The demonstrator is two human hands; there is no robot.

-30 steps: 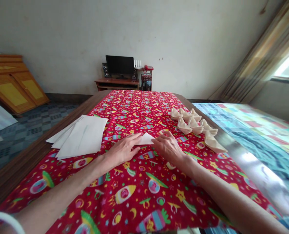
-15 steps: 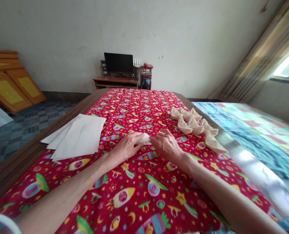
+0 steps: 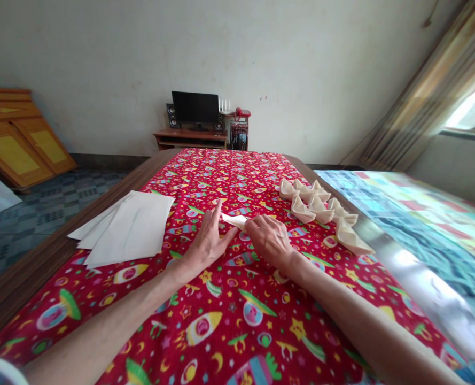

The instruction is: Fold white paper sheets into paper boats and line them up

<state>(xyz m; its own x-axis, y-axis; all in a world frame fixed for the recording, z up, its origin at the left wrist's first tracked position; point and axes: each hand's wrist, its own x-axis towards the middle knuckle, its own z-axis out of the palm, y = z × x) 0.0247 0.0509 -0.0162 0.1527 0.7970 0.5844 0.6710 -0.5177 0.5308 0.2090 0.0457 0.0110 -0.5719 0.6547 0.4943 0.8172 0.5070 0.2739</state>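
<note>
A small folded white paper (image 3: 234, 220) is between my two hands, over the middle of the red patterned cloth (image 3: 237, 299). My right hand (image 3: 270, 239) has its fingers closed on the paper's right end. Beside the left end is my left hand (image 3: 211, 239), its thumb and fingers spread apart, the thumb close under the paper. To the left lies a fanned stack of flat white sheets (image 3: 131, 230). Several folded paper boat shapes (image 3: 319, 206) stand in a group on the right side of the cloth.
The cloth covers a brown table (image 3: 56, 262). Right of it is a bed with a coloured cover (image 3: 413, 230). Beyond the far end stand a monitor (image 3: 196, 108) on a small desk (image 3: 189, 137) and a red telephone (image 3: 241, 113). A wooden cabinet (image 3: 24, 139) is at the left.
My left hand has opened, its fingers now raised off the paper. The paper has tilted and shows a narrower shape, with my right hand still closed on its right end.
</note>
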